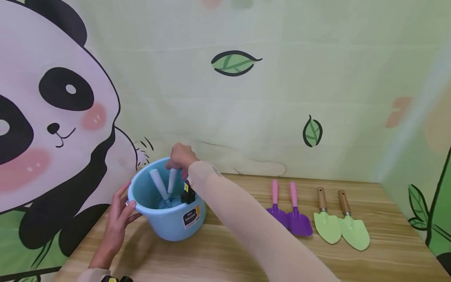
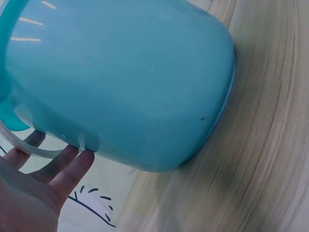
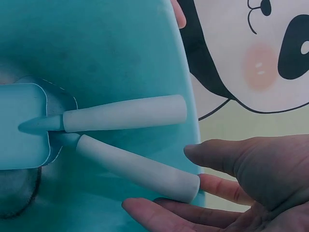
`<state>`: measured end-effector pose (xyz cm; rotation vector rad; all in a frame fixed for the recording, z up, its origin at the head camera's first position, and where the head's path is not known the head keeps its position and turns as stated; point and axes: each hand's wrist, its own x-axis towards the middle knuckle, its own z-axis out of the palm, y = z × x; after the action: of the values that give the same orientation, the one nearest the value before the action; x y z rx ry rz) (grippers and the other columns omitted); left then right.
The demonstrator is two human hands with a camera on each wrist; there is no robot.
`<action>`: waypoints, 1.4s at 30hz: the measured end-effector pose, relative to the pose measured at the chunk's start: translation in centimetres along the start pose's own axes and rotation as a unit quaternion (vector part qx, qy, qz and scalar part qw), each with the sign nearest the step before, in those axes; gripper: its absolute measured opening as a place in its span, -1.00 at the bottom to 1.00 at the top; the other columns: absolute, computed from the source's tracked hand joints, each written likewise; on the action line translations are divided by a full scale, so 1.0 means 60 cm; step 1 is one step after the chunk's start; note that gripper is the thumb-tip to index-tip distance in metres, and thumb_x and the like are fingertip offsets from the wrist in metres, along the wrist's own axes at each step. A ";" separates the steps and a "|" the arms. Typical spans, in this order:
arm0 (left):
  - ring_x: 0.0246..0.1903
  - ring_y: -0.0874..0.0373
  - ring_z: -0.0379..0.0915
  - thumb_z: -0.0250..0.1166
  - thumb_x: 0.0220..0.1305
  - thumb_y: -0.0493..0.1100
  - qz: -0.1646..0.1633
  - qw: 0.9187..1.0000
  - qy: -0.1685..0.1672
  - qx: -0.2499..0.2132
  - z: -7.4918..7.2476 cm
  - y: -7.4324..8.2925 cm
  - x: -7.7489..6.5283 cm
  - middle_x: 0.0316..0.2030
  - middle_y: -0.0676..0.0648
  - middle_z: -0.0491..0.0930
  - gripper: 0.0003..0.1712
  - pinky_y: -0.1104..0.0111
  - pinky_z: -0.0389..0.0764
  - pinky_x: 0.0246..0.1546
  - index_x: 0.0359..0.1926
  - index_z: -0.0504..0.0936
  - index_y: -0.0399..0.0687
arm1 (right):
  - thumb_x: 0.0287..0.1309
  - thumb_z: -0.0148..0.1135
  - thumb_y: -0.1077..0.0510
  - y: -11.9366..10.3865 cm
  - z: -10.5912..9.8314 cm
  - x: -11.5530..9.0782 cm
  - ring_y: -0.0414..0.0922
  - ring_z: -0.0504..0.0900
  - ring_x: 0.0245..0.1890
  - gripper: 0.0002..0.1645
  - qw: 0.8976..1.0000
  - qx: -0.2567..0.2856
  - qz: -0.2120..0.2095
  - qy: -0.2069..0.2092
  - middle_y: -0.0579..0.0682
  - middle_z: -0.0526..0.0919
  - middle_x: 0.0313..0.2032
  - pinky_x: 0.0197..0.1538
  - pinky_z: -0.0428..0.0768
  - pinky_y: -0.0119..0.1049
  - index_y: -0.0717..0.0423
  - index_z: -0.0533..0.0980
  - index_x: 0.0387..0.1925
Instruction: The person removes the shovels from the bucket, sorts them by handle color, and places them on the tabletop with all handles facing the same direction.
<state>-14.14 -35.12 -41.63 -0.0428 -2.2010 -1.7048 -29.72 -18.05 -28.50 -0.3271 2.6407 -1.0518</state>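
Note:
A light blue bucket [image 1: 165, 225] stands on the table. My left hand [image 1: 118, 215] touches the bucket's left side near the rim, its fingers fairly straight; in the left wrist view, fingertips [image 2: 79, 166] rest against the wall beside the pale bail handle [image 2: 43, 152]. Inside lean two blue hand shovels with whitish handles [image 3: 125, 113]. Over the rim reaches my right hand [image 1: 181, 156], next to the nearer shovel's handle [image 3: 140, 166]. Its thumb stands apart from that handle and its fingers extend behind and below the handle's end. The shovels' blades partly overlap at the bottom.
Right of the bucket lie two purple shovels with pink handles [image 1: 299, 223], then two green trowels with wooden handles [image 1: 354, 231]. A panda-printed backdrop [image 1: 246, 105] rises behind the wooden table [image 1: 218, 258].

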 end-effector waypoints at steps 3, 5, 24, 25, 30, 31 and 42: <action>0.41 -0.20 0.21 -0.04 0.61 -0.04 0.001 1.000 -0.001 0.005 0.002 0.001 0.001 0.55 -0.21 0.08 -0.31 0.41 0.65 -0.07 0.63 -0.02 0.18 | 0.26 0.45 0.15 0.002 0.001 0.000 0.12 0.74 -0.48 -0.78 1.000 0.002 0.002 0.007 0.11 0.62 -0.24 -0.61 0.67 -0.15 0.15 0.54 -0.30; 0.42 -0.24 0.19 -0.04 0.61 -0.03 0.001 1.000 -0.002 0.005 0.003 0.001 0.002 0.55 -0.20 0.08 -0.31 0.42 0.65 -0.07 0.63 -0.03 0.18 | 0.26 0.45 0.15 0.002 0.002 -0.001 0.11 0.73 -0.51 -0.78 1.000 0.004 0.004 0.011 0.11 0.62 -0.23 -0.61 0.67 -0.16 0.13 0.54 -0.28; 0.44 -0.30 0.15 -0.04 0.61 -0.01 0.008 1.000 -0.002 0.009 0.003 -0.003 0.004 0.55 -0.18 0.09 -0.33 0.40 0.65 -0.05 0.62 -0.01 0.30 | 0.24 0.38 0.33 0.007 0.001 0.004 0.13 0.78 -0.33 -0.86 0.999 0.034 -0.021 0.014 0.13 0.62 -0.35 -0.57 0.69 -0.17 0.14 0.55 -0.32; 0.44 -0.31 0.14 -0.05 0.61 -0.01 0.008 1.000 -0.003 0.011 0.003 -0.003 0.004 0.55 -0.18 0.09 -0.33 0.40 0.65 -0.05 0.62 -0.01 0.29 | 0.24 0.39 0.34 0.007 0.001 0.005 0.13 0.78 -0.34 -0.86 0.999 0.035 -0.021 0.014 0.13 0.62 -0.35 -0.55 0.70 -0.16 0.14 0.55 -0.32; 0.44 -0.32 0.15 -0.05 0.61 -0.01 0.010 1.000 -0.002 0.012 0.003 -0.002 0.003 0.55 -0.20 0.09 -0.32 0.40 0.65 -0.06 0.62 -0.02 0.24 | 0.23 0.38 0.35 0.007 0.002 0.001 0.12 0.77 -0.35 -0.86 0.999 0.038 -0.026 0.017 0.13 0.62 -0.34 -0.40 0.76 -0.10 0.15 0.55 -0.30; 0.43 -0.33 0.16 -0.05 0.61 -0.01 0.010 1.000 -0.002 0.011 0.002 -0.002 0.003 0.55 -0.20 0.10 -0.32 0.40 0.66 -0.06 0.63 -0.02 0.22 | 0.23 0.38 0.36 0.007 0.002 0.000 0.11 0.77 -0.36 -0.85 0.999 0.037 -0.030 0.019 0.12 0.62 -0.33 -0.39 0.76 -0.10 0.14 0.55 -0.29; 0.45 -0.30 0.14 -0.04 0.61 -0.02 0.006 1.000 -0.001 0.008 -0.002 -0.005 0.002 0.55 -0.20 0.09 -0.31 0.40 0.66 -0.06 0.63 -0.03 0.14 | 0.25 0.36 0.35 -0.004 0.007 -0.016 -0.05 0.62 -0.49 -0.82 0.994 0.005 -0.096 0.045 0.05 0.57 -0.29 -0.41 0.74 -0.20 0.10 0.54 -0.19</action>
<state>-14.30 -35.33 -41.83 -0.0536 -2.2104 -1.6810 -28.65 -18.17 -28.46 -0.5525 2.7243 -1.1637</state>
